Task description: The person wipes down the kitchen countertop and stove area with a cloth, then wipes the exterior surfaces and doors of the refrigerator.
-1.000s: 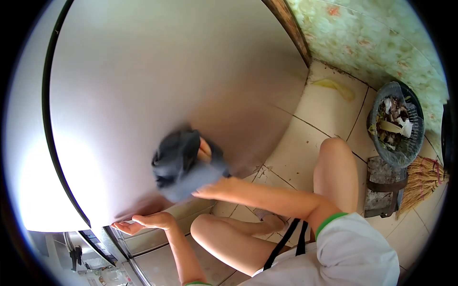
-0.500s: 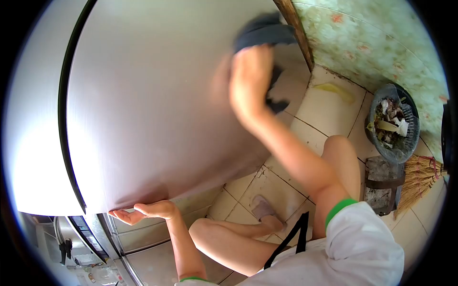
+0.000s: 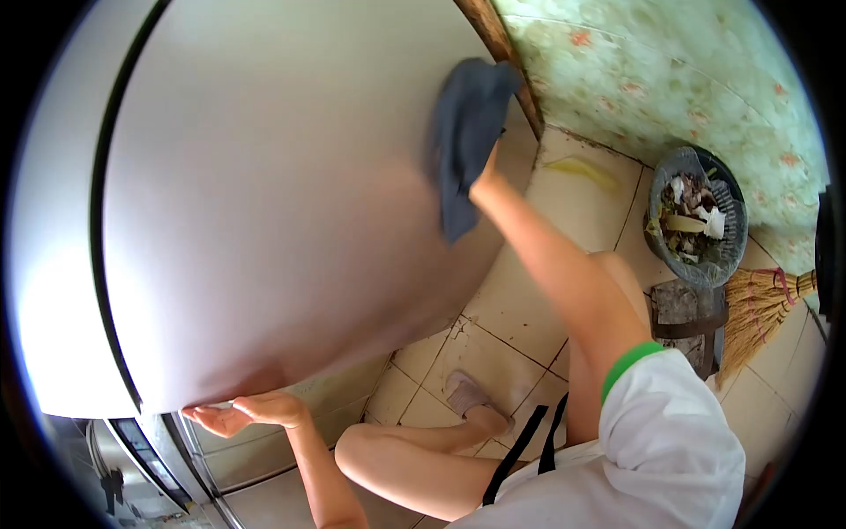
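A large smooth metallic door panel (image 3: pixel 291 203) fills the left and middle of the view. My right hand (image 3: pixel 486 169) is against its far right part, mostly hidden by a dark grey cloth (image 3: pixel 467 132) that it holds. The cloth hangs spread over the panel near the wooden edge. Down at the panel's lower edge, my left hand (image 3: pixel 247 413) rests with palm up and fingers extended, holding nothing.
On the tiled floor (image 3: pixel 502 317) at the right stand a lined bin (image 3: pixel 738 231) with scraps, a dustpan (image 3: pixel 686 328) and a straw broom (image 3: pixel 758 309). A wooden post (image 3: pixel 493 31) meets the floral wall (image 3: pixel 652 70). My bent legs are below.
My right hand and the cloth have swept from the panel's lower middle up to its right side. The cloth now hangs more spread out. My left hand stays at the lower edge.
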The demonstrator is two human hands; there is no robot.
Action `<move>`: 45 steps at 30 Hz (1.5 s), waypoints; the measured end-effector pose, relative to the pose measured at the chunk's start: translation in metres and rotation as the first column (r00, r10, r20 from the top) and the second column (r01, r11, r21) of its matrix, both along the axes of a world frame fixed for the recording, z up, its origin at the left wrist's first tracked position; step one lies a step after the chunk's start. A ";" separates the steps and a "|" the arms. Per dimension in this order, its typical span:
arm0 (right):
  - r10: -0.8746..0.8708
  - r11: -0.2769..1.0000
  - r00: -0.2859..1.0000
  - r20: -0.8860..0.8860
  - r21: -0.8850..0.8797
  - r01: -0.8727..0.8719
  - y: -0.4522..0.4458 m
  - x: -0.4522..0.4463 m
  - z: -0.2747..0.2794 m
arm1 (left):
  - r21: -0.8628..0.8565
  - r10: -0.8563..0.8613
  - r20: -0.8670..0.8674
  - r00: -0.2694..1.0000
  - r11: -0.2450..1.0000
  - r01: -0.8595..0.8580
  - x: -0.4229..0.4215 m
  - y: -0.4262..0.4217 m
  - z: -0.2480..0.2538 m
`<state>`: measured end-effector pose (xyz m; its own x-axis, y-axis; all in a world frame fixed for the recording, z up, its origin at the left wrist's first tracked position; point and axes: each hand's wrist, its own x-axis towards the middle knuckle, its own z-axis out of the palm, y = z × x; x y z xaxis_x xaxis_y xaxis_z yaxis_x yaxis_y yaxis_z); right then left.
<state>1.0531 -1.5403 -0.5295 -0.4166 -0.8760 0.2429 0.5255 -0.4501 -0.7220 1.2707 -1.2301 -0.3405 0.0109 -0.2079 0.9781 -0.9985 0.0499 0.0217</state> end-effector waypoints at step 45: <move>-0.377 0.675 0.737 -0.560 0.379 0.633 -0.037 -0.010 -0.110 | -0.158 0.270 -0.077 0.960 0.947 -0.279 -0.027 -0.021 -0.002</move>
<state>1.0430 -1.5769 -0.6397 -0.8048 -0.5881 0.0804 -0.0671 -0.0445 -0.9968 1.2433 -1.2507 -0.3422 0.0982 -0.0250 0.9949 -0.9716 -0.2189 0.0904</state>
